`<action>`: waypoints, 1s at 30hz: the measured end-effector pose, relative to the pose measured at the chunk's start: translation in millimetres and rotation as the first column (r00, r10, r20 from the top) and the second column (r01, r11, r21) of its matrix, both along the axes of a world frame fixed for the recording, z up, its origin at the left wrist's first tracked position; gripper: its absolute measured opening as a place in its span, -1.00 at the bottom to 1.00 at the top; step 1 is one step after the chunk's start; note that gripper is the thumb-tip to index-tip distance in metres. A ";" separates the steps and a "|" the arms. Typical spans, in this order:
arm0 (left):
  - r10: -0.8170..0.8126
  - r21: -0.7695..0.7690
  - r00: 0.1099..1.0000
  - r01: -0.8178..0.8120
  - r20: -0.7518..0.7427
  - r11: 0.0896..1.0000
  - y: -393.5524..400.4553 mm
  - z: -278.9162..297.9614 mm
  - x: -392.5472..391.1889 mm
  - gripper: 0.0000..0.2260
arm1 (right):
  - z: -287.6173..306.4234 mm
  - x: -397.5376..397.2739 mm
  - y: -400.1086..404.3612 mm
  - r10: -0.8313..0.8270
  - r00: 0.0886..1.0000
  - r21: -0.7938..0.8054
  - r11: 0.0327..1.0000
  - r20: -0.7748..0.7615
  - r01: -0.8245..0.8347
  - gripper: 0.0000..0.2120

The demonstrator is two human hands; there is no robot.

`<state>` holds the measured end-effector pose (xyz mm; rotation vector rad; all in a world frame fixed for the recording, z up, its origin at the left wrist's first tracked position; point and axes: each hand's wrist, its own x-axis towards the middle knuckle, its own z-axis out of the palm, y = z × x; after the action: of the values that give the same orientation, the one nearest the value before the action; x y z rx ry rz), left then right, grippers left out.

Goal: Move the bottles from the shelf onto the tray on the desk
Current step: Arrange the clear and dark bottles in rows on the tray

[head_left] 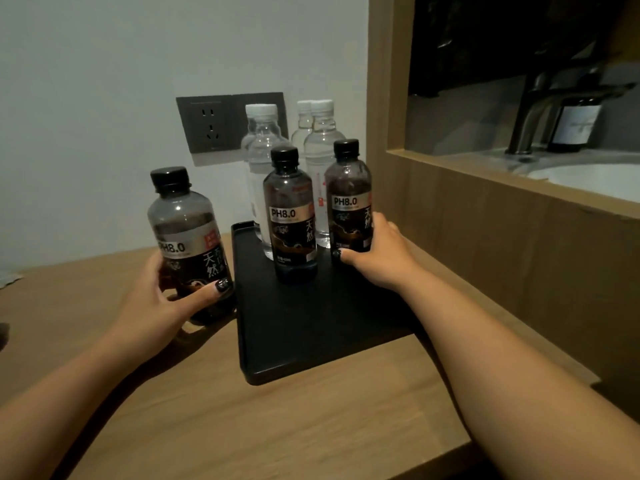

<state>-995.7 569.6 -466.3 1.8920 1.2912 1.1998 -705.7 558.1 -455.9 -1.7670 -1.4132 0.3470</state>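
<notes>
A black tray (pixel 311 327) lies on the wooden desk (pixel 242 420). At its back stand several clear bottles with white caps (pixel 265 147). In front of them a dark PH8.0 bottle (pixel 292 216) stands free on the tray. My right hand (pixel 377 254) grips a second dark bottle (pixel 348 199) standing upright at the tray's right side. My left hand (pixel 162 303) holds a third dark bottle (pixel 187 237), tilted slightly, just left of the tray's edge and over the desk.
A dark wall socket plate (pixel 214 126) sits behind the bottles. To the right, a wooden frame (pixel 450 188) borders a sink area with a faucet (pixel 533 112) and a dark bottle (pixel 575 123). The desk's front edge runs at the lower right.
</notes>
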 end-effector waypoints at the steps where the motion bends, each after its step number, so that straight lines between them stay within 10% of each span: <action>1: -0.004 -0.004 1.000 0.004 0.004 1.000 0.5 -0.4 -1.0 -0.40 | 0.8 0.3 -0.4 -0.006 1.000 0.008 1.000 0.000 0.006 -0.32; 9: -0.018 -0.006 1.000 0.018 0.004 1.000 1.8 -0.7 -2.7 -0.41 | 7.4 -2.9 -9.6 -0.013 1.000 0.013 1.000 -0.022 0.013 -0.27; 15: -0.053 -0.028 0.998 0.053 0.015 0.998 2.3 2.3 -5.9 -0.37 | 32.5 -38.9 -39.9 -0.120 0.989 0.604 0.783 -0.086 0.148 -0.68; 21: -0.077 -0.004 0.996 0.078 0.036 0.997 2.0 3.4 -6.2 -0.42 | 26.8 -91.8 -21.1 -0.170 0.958 0.471 0.881 0.230 0.044 -0.37; 30: -0.058 0.017 0.998 0.058 0.029 0.998 6.4 0.5 -4.9 -0.38 | 3.9 -88.0 -5.0 -0.011 0.999 0.078 0.997 0.047 0.007 -0.17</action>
<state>-1000.7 576.0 -465.7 1.9030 1.2065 1.2066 -793.7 553.1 -452.0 -1.7277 -1.4328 0.2435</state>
